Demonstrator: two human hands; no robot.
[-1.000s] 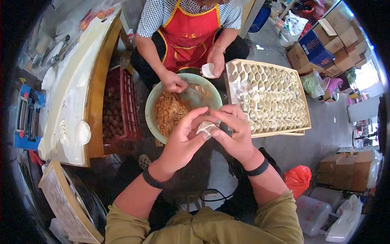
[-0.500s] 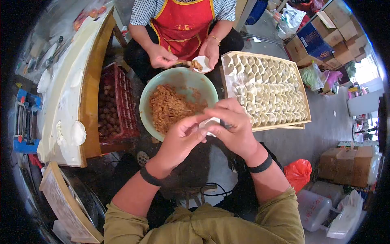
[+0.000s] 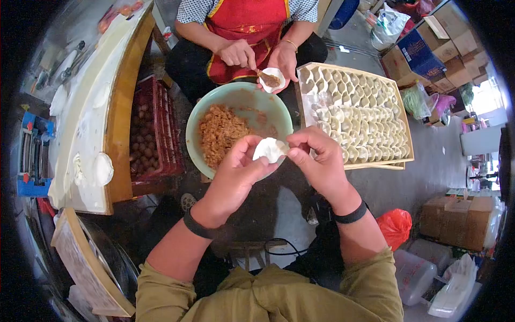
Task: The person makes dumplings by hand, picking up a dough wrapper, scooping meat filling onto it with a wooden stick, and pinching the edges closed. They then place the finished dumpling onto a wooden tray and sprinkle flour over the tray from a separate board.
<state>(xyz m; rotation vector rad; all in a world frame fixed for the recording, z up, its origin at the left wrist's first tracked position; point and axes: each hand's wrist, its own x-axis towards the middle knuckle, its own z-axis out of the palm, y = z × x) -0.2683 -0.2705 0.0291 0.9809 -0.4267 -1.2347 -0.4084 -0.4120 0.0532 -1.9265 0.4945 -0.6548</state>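
One white bit of dough (image 3: pixel 270 150) sits in the left hand (image 3: pixel 238 172), held by its thumb and fingers. The right hand (image 3: pixel 322 161) is nearly closed, with finger and thumb pinching the side of the dough. The dough looks bent up into a small folded shape. I think the edge is being shaped. It is soft, so the next move seems to call for a light pinch, with the left hand held steady.

Just past both hands is the green bowl (image 3: pixel 197 156), with brown mix (image 3: pixel 221 131) heaped on its left side. Past the right hand, off to the right, the wood tray (image 3: pixel 409 147) holds many rows of folded dumplings (image 3: pixel 348 121).

Past the bowl, a person in a red apron (image 3: pixel 244 24) has a round skin (image 3: pixel 272 79) on one palm, with brown mix on it. Their other hand holds a small stick (image 3: pixel 259 72) against the mix. Well left of the left hand is a long tabletop (image 3: pixel 80 129) with a white dough lump (image 3: pixel 102 169). Far off to the right are brown boxes (image 3: pixel 458 35).
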